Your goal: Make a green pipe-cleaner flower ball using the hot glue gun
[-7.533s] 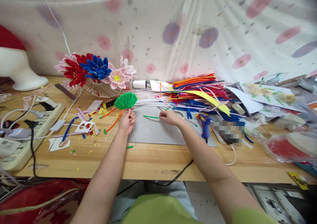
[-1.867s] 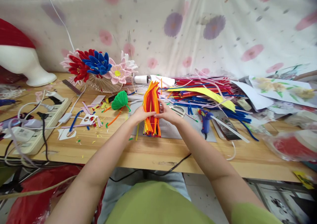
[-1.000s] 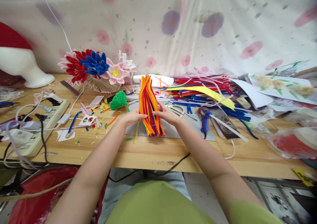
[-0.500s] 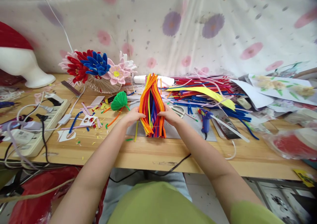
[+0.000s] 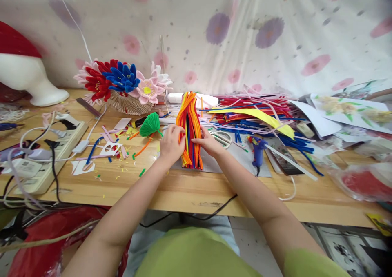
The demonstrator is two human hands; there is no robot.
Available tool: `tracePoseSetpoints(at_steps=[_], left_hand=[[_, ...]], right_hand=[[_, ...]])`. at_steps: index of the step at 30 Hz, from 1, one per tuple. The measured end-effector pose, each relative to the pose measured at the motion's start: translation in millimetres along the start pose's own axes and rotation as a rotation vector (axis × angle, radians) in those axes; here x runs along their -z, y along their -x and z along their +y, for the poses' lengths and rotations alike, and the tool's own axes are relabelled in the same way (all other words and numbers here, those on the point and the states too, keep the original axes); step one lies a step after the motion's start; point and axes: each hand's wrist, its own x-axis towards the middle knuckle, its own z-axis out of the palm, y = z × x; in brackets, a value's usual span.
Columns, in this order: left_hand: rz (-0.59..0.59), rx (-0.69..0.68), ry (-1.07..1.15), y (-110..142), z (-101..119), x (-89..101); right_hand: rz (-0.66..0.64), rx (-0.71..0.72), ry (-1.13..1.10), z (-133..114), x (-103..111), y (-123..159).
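Note:
A bundle of pipe cleaners (image 5: 190, 120) stands in front of me, gathered at the top, bulging at the sides. Orange and red strands lie outermost, with yellow, blue and purple ones showing in the middle. My left hand (image 5: 172, 144) is bent around its left edge, fingers curled onto the strands; the fingertips are partly hidden. At the right edge my right hand (image 5: 210, 143) grips the bundle, thumb across the front and the other fingers largely out of sight. To the left of it lies a green pleated fan-shaped piece (image 5: 150, 125).
Scissors (image 5: 225, 138) and a blue glue gun (image 5: 257, 151) lie right of the bundle, near a phone (image 5: 286, 160). Behind are loose pipe cleaners (image 5: 263, 105) and a yellow strip (image 5: 260, 114). Fuzzy flowers (image 5: 122, 79), a power strip (image 5: 64, 154) and a mannequin head (image 5: 27, 77) stand left.
My left hand has shifted its hold, rising and curling its fingers over the bundle's left side. The bundle looks narrower, its sides pressed closer together. My right hand stays at the right edge.

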Motion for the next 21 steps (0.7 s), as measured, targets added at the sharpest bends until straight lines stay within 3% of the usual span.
tracePoseSetpoints(at_steps=[4,10,13,16,21], left_hand=[[-0.227,0.004,-0.084,0.0,6.6,-4.6],[-0.198,0.163,-0.076,-4.4,7.2,-15.9],[-0.262,0.288,-0.032,-12.8,6.4,-20.8],[-0.320,0.375,0.151,-23.7,5.0,-25.0],[-0.272,0.507,0.471,-33.6,10.2,-27.0]], right_hand=[[0.007,0.065,0.079,-2.0,1.5,1.8],[0.006,0.152,0.184,-4.3,3.0,4.2],[0.022,0.178,0.199,-3.4,1.4,4.2],[0.062,0.195,0.230,-2.8,-0.1,4.2],[0.122,0.246,0.288,-2.0,-2.2,5.4]])
